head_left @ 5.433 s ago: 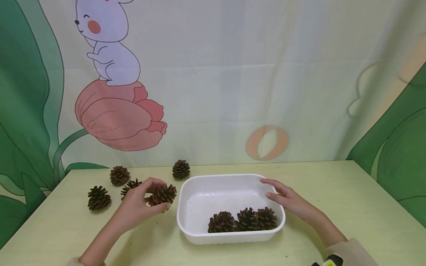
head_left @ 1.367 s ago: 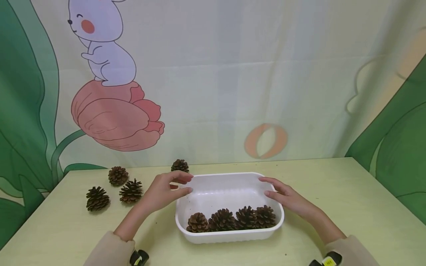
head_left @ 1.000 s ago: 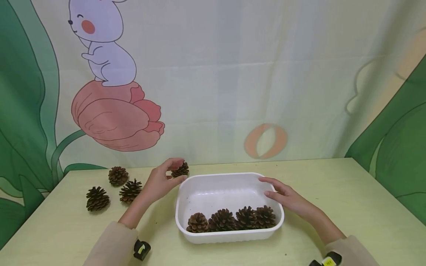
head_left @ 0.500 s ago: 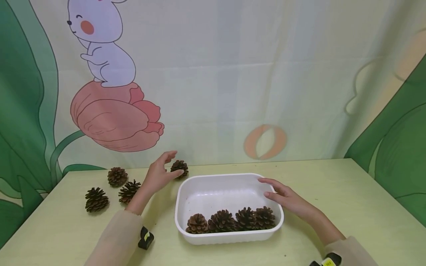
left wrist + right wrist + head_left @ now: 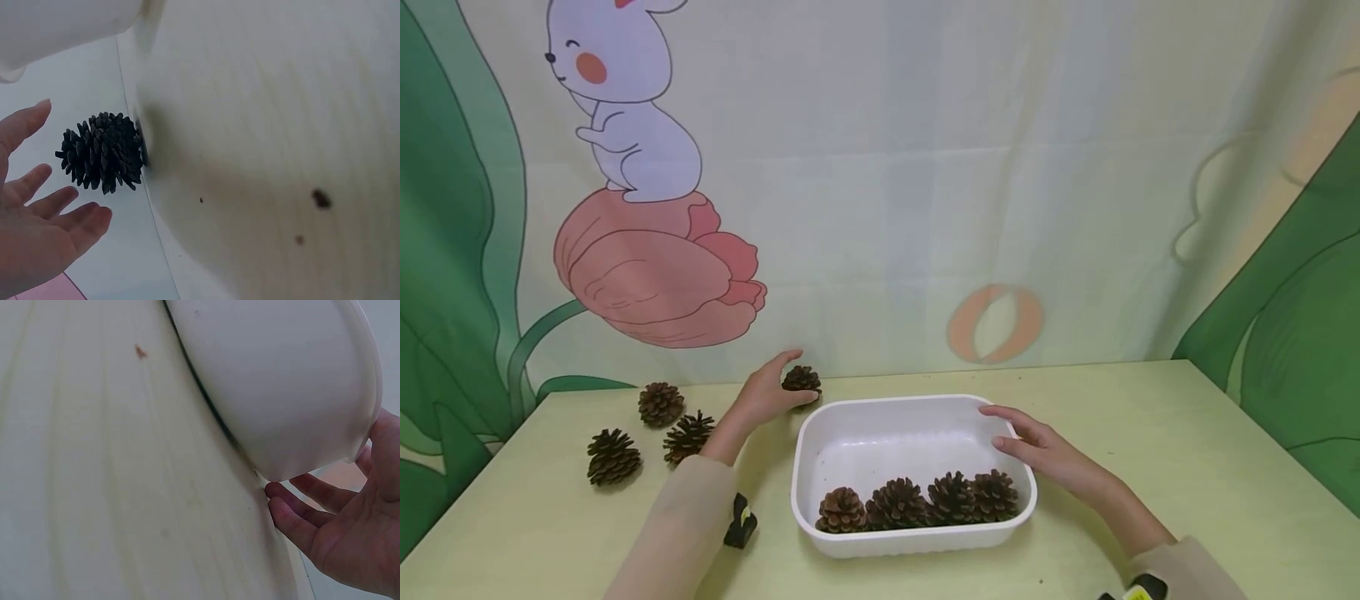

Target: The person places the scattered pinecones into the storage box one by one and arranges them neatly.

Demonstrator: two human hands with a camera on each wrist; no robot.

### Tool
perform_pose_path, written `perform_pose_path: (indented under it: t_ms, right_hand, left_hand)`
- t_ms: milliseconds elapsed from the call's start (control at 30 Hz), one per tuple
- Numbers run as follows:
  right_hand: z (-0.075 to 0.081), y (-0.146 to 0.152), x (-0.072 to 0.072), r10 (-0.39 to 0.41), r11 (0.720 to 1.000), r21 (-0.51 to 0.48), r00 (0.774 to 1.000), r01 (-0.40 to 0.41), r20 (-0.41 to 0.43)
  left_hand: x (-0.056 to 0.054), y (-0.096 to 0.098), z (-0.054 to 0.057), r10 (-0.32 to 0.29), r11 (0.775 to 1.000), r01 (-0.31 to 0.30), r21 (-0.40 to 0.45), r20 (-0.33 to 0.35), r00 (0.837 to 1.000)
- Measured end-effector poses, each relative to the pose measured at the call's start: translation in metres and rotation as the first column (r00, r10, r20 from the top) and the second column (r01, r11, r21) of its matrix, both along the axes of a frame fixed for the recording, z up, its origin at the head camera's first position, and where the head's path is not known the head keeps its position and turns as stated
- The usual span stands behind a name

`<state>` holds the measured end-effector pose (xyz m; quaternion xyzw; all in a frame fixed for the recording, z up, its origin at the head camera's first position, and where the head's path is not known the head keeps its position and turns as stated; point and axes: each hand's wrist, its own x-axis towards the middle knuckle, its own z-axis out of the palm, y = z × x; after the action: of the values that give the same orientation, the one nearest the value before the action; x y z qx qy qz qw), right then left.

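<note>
My left hand (image 5: 767, 397) reaches to a brown pine cone (image 5: 802, 380) standing near the table's back edge. In the left wrist view its fingers are spread beside this pine cone (image 5: 103, 153), with a gap between. The white plastic tub (image 5: 913, 543) sits in the middle, a row of several pine cones (image 5: 897, 503) along its near side. My right hand (image 5: 1048, 450) holds the tub's far right corner, thumb over the rim. In the right wrist view the fingers (image 5: 294, 525) curve along the outside of the wall.
To the left on the pale table (image 5: 1120, 500) stand three more pine cones: a front one (image 5: 613, 457), a back one (image 5: 661, 405) and one beside my left forearm (image 5: 688, 437). A printed cloth (image 5: 850, 208) hangs behind the table's back edge.
A pine cone that my left hand held earlier is now in the tub at the row's left end. The left hand has since moved back to the rear pine cone. My right hand stays at the tub.
</note>
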<state>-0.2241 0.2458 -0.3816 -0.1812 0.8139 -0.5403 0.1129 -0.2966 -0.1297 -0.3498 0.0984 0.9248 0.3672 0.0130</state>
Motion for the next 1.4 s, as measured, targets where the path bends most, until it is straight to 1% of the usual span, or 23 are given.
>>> perform_pose_path:
  t_ms: [133, 200, 300, 400, 500, 667, 767, 900, 1100, 1233, 1400]
  right_hand:
    - [-0.002, 0.0, 0.002, 0.004, 1.0, -0.004, 1.0, -0.004, -0.01]
    - [-0.003, -0.001, 0.003, -0.002, 1.0, -0.002, 1.0, 0.002, -0.009]
    - [-0.004, -0.002, 0.005, -0.01, 1.0, -0.001, 1.0, 0.01, -0.01]
    - [-0.005, -0.002, 0.006, -0.007, 1.0, -0.003, 1.0, 0.007, -0.018]
    - [-0.006, -0.003, 0.006, -0.007, 1.0, -0.005, 1.0, 0.007, -0.027]
    - [-0.007, -0.003, 0.008, -0.013, 1.0, 0.0, 0.999, 0.013, -0.029]
    - [-0.008, -0.003, 0.008, -0.015, 1.0, 0.005, 0.999, 0.016, -0.03]
    - [-0.008, -0.003, 0.01, -0.021, 1.0, 0.011, 0.999, 0.022, -0.039]
    - [-0.007, -0.003, 0.009, -0.028, 0.999, 0.024, 0.999, 0.029, -0.034]
    - [-0.006, -0.003, 0.008, -0.023, 0.999, 0.022, 0.999, 0.024, -0.033]
    - [-0.006, -0.002, 0.007, -0.009, 1.0, 0.006, 1.0, 0.01, -0.017]
  left_hand:
    - [-0.002, 0.0, -0.002, 0.003, 1.0, -0.003, -0.012, 0.051, 0.999]
    - [-0.003, 0.0, -0.003, -0.004, 1.0, 0.006, -0.018, 0.068, 0.998]
    - [-0.005, 0.002, -0.005, -0.026, 0.999, 0.029, -0.04, 0.081, 0.996]
    - [-0.006, 0.002, -0.007, -0.038, 0.997, 0.043, -0.067, 0.079, 0.996]
    - [-0.005, 0.001, -0.008, -0.026, 0.996, 0.031, -0.081, 0.066, 0.997]
    - [-0.002, 0.0, -0.009, -0.012, 0.998, 0.015, -0.066, 0.047, 0.999]
    - [0.0, -0.001, -0.01, -0.01, 0.999, 0.012, -0.052, 0.043, 0.999]
    - [0.001, -0.002, -0.01, -0.012, 0.998, 0.013, -0.06, 0.019, 1.0]
    - [0.002, -0.006, -0.009, 0.007, 0.996, -0.008, -0.084, -0.018, 1.0]
    - [0.004, -0.009, -0.006, 0.02, 0.997, -0.024, -0.071, -0.049, 0.999]
    - [0.008, -0.012, 0.0, 0.031, 0.999, -0.035, -0.041, -0.098, 0.995]
